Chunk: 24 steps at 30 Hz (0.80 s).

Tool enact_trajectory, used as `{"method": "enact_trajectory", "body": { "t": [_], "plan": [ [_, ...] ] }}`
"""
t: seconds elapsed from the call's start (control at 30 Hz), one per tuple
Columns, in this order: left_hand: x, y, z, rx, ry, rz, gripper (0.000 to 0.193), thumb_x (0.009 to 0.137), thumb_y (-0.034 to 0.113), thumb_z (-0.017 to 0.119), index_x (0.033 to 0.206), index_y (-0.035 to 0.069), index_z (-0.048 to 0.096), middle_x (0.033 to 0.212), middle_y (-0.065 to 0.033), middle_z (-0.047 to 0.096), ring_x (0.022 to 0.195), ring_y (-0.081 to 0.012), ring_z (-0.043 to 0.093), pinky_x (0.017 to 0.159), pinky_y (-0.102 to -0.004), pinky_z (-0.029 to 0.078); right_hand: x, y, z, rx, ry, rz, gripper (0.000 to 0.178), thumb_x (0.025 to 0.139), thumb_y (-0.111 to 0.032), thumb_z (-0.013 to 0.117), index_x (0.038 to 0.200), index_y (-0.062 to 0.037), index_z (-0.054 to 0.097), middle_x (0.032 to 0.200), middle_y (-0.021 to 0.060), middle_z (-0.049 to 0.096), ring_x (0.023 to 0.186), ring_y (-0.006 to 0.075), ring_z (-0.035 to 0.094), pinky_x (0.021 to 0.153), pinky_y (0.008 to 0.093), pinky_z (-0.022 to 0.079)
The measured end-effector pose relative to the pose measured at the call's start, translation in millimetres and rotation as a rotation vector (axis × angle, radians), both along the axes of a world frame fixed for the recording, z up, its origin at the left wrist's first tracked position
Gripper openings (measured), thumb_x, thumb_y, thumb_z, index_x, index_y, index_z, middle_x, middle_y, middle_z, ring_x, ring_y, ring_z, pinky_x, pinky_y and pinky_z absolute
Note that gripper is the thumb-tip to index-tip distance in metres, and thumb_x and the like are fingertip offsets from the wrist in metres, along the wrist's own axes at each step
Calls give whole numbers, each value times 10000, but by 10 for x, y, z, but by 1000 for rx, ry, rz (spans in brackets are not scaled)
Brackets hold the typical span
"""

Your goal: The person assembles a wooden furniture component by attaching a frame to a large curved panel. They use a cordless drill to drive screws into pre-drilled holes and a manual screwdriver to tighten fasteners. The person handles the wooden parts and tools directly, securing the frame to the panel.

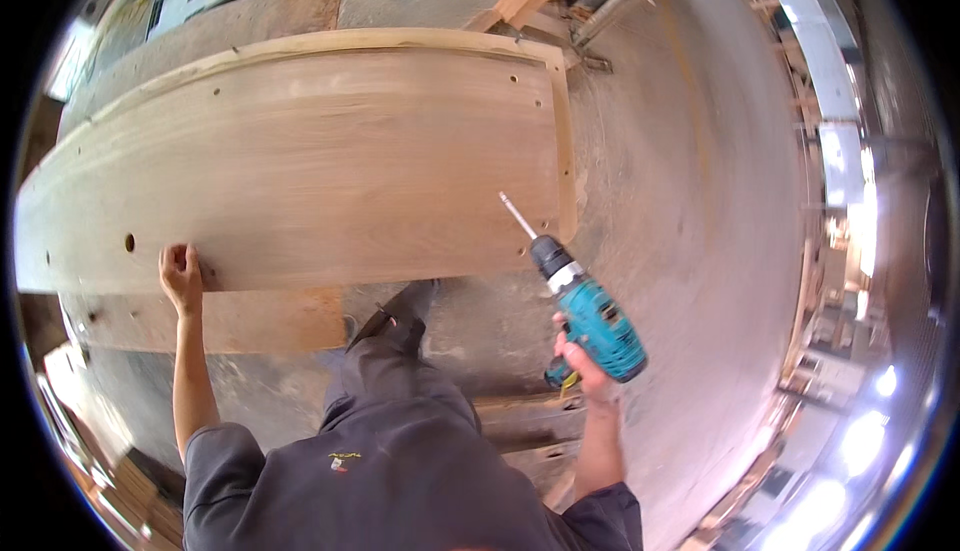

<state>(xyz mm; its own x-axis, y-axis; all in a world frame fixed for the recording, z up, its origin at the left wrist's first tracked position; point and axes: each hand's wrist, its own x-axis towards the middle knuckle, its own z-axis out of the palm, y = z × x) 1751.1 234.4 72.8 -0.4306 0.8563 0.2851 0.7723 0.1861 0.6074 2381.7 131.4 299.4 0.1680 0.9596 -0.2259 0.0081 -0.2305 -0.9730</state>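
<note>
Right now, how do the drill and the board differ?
Colour: the drill is mostly teal and black, while the board is light brown wood.
Size: the board is far longer and wider than the drill.
Pose: the drill is gripped in your right hand, while the board lies flat.

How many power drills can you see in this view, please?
1. The teal-and-black drill is in the right grip, its bit showing against the right end of the wooden board. Any others may be hidden beneath the board.
</note>
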Motion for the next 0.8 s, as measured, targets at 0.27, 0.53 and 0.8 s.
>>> {"method": "enact_trajectory", "body": {
  "t": [0.27,0.53,0.8],
  "plan": [
    [3514,1424,438,159,-567,-252,174,906,-16,723,1050,82,719,1004,-29,709,871,-125,689,721,-249,580,1365,2104,627,-70,-191,119,344,854,-62,684,1193,-13,662,1034,125,709,699,156,645,648,296,532],
    [5694,3379,422,254,-444,-235,385,806,114,832,1168,82,707,1153,-89,712,980,-253,704,859,-368,576,1892,4114,520,-130,-209,544,343,840,-61,689,1180,-20,682,1005,114,735,662,140,643,610,298,533],
    [6135,3706,368,51,-230,55,157,852,241,764,992,179,804,942,-53,769,900,-267,721,794,-382,569,2123,5346,140,-199,-122,930,328,823,-66,688,1146,-15,678,963,114,717,641,143,627,591,306,535]
  ]
}}
